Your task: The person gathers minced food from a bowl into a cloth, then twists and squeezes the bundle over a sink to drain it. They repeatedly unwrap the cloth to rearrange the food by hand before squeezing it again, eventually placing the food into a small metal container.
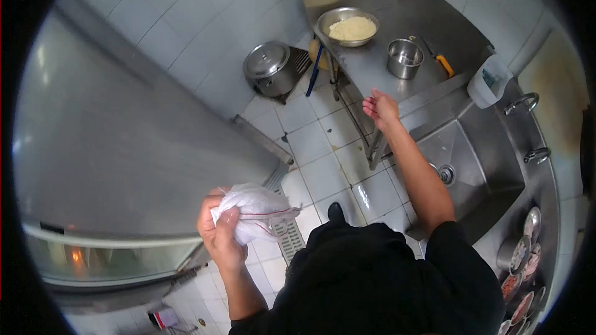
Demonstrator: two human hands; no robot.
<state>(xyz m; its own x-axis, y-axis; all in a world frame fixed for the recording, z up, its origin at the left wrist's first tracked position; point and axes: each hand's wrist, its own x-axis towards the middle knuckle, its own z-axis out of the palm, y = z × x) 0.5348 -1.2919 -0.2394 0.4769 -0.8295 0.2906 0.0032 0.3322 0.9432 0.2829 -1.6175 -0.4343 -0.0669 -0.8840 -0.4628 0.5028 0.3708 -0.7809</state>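
My left hand (222, 232) is closed around a bunched white cloth (256, 212) with a thin dark red line across it, held above the tiled floor. My right hand (381, 109) reaches forward beside the front edge of the steel table (394, 6); its fingers are loosely apart and nothing shows in them. Past that hand, on the table, stand a small steel pot (405, 62) and a knife (443, 64) with an orange handle. A steel bowl (326, 28) holding a pale yellow, grainy heap (354, 28) is farther back.
A steel sink (481, 167) with two taps is on my right, with a white plastic container (489, 84) at its rim. Several bowls of food line the lower right counter. A lidded pot (271, 71) stands by the wall. A large steel cabinet (136, 130) fills the left.
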